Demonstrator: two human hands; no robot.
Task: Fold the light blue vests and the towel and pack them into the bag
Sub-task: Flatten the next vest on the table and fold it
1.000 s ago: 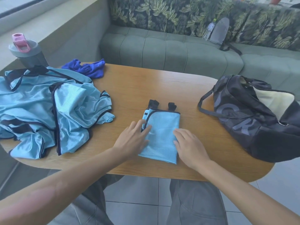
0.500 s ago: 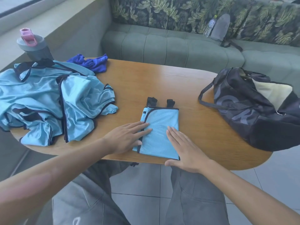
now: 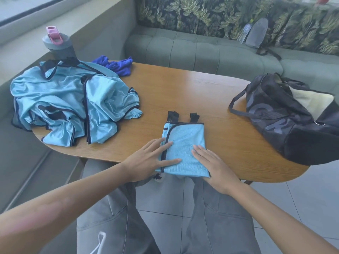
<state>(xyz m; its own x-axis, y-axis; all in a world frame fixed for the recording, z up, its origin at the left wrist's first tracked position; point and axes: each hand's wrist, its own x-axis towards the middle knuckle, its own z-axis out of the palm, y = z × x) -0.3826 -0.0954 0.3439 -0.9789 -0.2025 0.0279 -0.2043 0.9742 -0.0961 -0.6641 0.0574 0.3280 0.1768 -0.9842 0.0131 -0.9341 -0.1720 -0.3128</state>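
A folded light blue vest [image 3: 185,142] with black trim lies at the table's near edge, its near end hanging slightly over. My left hand [image 3: 152,160] lies flat with straight fingers on the vest's left side. My right hand [image 3: 214,165] presses flat on its right near corner. A heap of unfolded light blue vests [image 3: 67,103] covers the table's left end. Behind the heap lies a crumpled dark blue towel [image 3: 117,66]. The black bag [image 3: 286,114] stands open at the table's right end, showing a pale lining.
The wooden table [image 3: 192,96] has rounded ends. A grey bottle with a pink lid [image 3: 57,43] stands on the ledge at back left. A green sofa [image 3: 201,50] runs behind, with a grey pouch and a water bottle [image 3: 256,33] on it. My knees are under the near edge.
The vest has slid nearer to me, its near end now at the table edge. Both hands have drawn back along it, still flat on the cloth.
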